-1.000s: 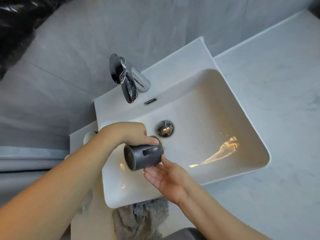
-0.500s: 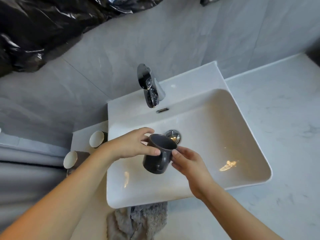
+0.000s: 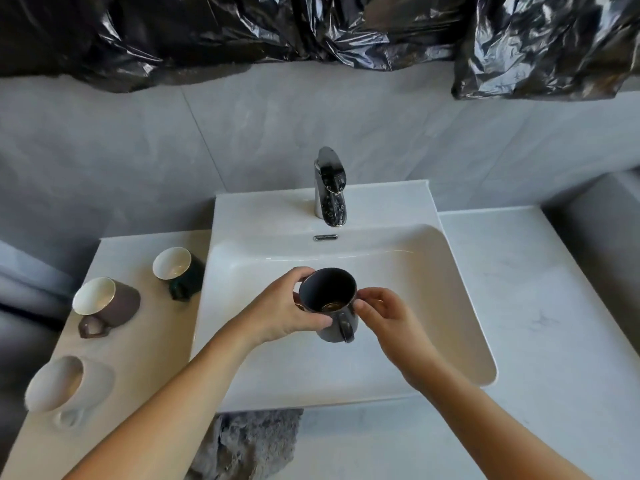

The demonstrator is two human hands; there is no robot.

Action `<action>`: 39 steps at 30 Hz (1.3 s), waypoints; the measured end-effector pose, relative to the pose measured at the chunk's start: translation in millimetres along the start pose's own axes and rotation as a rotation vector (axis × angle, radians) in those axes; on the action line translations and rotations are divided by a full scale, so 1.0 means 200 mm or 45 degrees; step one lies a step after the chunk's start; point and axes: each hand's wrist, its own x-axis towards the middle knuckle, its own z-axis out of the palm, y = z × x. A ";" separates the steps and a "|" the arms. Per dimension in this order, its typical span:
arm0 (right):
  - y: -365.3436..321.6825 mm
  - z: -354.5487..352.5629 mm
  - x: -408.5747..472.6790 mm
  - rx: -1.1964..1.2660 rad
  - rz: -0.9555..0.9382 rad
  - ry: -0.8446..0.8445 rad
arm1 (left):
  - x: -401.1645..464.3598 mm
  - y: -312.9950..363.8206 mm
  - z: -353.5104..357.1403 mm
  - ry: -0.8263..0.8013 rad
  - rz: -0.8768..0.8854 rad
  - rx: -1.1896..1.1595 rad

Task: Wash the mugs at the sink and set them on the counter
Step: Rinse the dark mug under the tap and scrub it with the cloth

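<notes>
A dark grey mug (image 3: 328, 295) is held upright over the white sink basin (image 3: 433, 306), its mouth facing up and its handle toward me. My left hand (image 3: 282, 311) grips its left side, thumb across the front. My right hand (image 3: 384, 315) holds its right side with curled fingers. A little liquid shows at the mug's bottom. On the left counter (image 3: 114, 251) stand a dark green mug (image 3: 178, 271), a brown mug (image 3: 105, 304) and a pale grey mug (image 3: 65, 384).
A chrome tap (image 3: 329, 187) stands behind the basin; no water is running. A grey cloth (image 3: 249, 441) hangs below the sink's front edge. White counter (image 3: 526, 306) stretches to the right. Black plastic sheeting (image 3: 311, 29) covers the wall above.
The mug went from lying on its side to upright with its mouth up. My view has risen and swung square to the sink, revealing three mugs on the left counter.
</notes>
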 end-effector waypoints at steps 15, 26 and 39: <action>-0.02 -0.07 0.27 -0.141 0.165 -0.363 | 0.21 0.15 -0.01 0.205 -0.076 0.100; 0.02 -0.07 0.36 -0.021 0.143 -0.225 | 0.35 0.48 -0.25 0.696 0.608 1.093; 0.00 -0.02 0.40 -0.048 0.016 -0.147 | 0.48 0.77 -0.34 0.458 0.472 1.281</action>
